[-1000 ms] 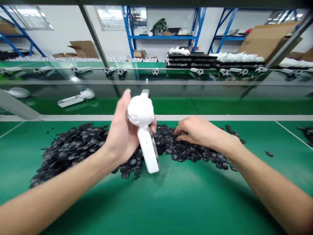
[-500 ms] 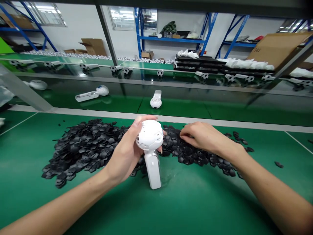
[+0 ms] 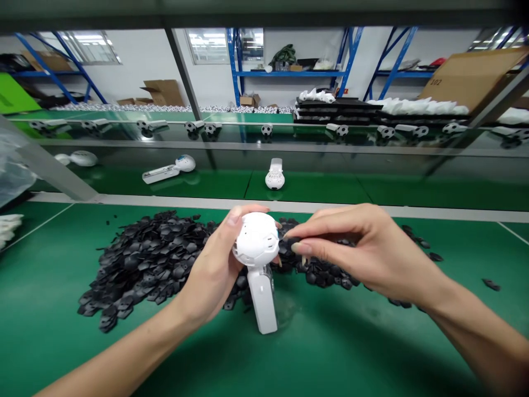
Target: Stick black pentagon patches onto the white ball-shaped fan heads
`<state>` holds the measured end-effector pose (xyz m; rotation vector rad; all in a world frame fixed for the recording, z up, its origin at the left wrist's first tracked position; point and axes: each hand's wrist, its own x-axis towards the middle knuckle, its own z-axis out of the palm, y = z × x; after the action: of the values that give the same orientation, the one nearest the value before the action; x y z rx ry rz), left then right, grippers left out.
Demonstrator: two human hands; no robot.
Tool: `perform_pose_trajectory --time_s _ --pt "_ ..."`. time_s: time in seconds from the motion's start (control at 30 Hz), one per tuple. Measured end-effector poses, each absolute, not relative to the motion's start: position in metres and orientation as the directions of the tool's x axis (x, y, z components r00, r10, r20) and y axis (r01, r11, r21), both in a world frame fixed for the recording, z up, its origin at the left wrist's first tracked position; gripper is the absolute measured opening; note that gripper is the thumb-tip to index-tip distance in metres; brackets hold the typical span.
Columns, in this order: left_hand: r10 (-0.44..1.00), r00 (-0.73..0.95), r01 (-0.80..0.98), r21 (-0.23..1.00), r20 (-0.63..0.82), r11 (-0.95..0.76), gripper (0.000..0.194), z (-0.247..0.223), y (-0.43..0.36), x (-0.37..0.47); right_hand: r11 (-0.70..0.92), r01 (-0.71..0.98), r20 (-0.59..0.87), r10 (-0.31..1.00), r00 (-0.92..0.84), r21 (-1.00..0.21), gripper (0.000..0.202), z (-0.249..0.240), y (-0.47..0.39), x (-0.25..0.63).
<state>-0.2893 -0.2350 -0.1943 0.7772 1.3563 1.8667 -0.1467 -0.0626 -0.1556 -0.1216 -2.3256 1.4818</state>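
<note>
My left hand [image 3: 215, 264] is closed around the round head of a white ball-headed handheld unit [image 3: 257, 240]. Its handle [image 3: 263, 303] points down toward me over the green work surface. The head has panel-shaped recesses and small slots. My right hand [image 3: 363, 248] is at the right side of the head, thumb and forefinger pinched on a small black plastic piece [image 3: 290, 241], mostly covered by the fingertips. Around and behind both hands lies a heap of black plastic pieces [image 3: 144, 253], flat and many of them five-sided.
A green conveyor belt [image 3: 223, 184] runs behind a pale rail [image 3: 198, 203]. On it lie white ball-headed units [image 3: 275, 175]. Above, a shelf carries a row of black-and-white ball-headed units [image 3: 266, 130]. A slanted metal post [image 3: 61, 171] stands at left.
My right hand has moved left from the black heap to the white head, bringing a small black piece. My left hand keeps its hold. The view has tilted slightly.
</note>
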Motion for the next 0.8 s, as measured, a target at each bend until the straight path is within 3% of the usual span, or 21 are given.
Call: perform_pose_trajectory --time_s 0.13,0.23,0.5,0.63,0.8 --pt "0.827 -0.56 -0.221 0.954 0.047 -0.204 0.037 -0.191 -0.237 -0.283 0.347 -0.138 0.243 0.278 -0.93 -0.927 0.019 -0.151 -0.076 -0.143" --pt "0.83 -0.557 -0.208 0.963 0.028 -0.172 0.038 -0.189 -0.238 -0.278 0.263 -0.1 0.182 0.307 -0.934 -0.96 0.013 -0.149 -0.079 -0.141" --pt "0.791 -0.606 0.003 0.995 0.082 -0.102 0.044 -0.19 -0.245 -0.272 0.033 -0.096 0.101 0.415 -0.904 -0.995 0.013 -0.15 -0.093 -0.143" --pt "0.782 -0.6 0.133 0.985 0.169 -0.111 0.051 -0.188 -0.247 -0.268 0.005 -0.114 0.103 0.455 -0.884 -0.994 0.01 -0.155 -0.105 -0.141" --pt "0.779 -0.601 0.132 0.983 0.181 -0.126 0.042 -0.185 -0.245 -0.265 0.105 -0.084 0.12 0.411 -0.904 -0.991 0.012 -0.154 -0.112 -0.135"
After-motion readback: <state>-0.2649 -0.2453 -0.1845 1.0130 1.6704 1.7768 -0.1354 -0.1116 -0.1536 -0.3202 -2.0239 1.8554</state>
